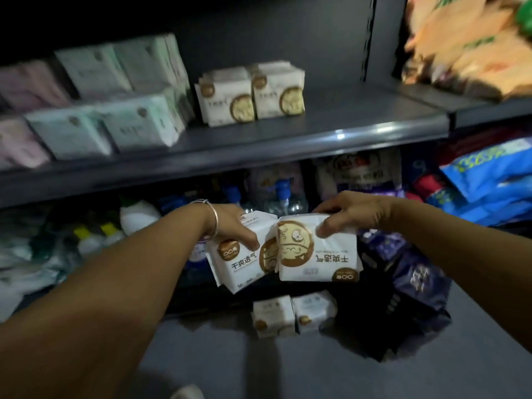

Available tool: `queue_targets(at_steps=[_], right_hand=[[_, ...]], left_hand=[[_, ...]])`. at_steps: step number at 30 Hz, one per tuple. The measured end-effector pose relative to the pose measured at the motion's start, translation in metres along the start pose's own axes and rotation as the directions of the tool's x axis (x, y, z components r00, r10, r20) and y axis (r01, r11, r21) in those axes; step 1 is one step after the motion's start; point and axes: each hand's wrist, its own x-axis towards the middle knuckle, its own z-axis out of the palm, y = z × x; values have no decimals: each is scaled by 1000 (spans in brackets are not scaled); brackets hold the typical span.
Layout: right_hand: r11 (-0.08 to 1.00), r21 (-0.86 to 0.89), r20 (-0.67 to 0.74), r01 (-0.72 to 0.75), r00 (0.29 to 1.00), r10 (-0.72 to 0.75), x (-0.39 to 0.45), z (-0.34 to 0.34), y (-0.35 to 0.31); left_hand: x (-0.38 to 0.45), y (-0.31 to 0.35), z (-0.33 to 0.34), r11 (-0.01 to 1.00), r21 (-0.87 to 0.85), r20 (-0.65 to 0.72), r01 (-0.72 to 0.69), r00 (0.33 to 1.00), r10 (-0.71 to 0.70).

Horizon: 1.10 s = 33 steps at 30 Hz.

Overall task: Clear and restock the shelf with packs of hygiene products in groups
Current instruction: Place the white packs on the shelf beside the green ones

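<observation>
While fingers (250, 240) pinch them, two crinkly plastic-wrapped packs (316, 254).

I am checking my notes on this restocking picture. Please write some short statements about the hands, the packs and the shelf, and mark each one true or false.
1. The left hand grips a white and gold pack. True.
2. The right hand holds nothing. False: it grips a second white and gold pack, whose print is upside down.
3. Two matching white and gold packs stand side by side on the upper shelf. True.
4. The green packs stand to the right of those two. False: they are to the left.
5. A bracelet is on the left wrist. True.
</observation>
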Motion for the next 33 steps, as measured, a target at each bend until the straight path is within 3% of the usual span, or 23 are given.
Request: queue_targets(at_steps=[8,18,28,33], right_hand=[[989,-3,-182,146,973,-144,-32,-74,-75],[961,-124,-359,248,892,-276,-16,-115,-120],[945,-232,-462,230,829,-315,39,-161,-137],[948,-229,-510,220,803,-309,82,-195,-142]], left_hand=[[-66,58,-101,990,102,-247,-94,962,117],[-80,85,-171,961,237,-504,-145,827,249],[-29,95,-237,918,358,-693,-170,611,383],[16,98,-277,918,360,-698,-165,605,383]])
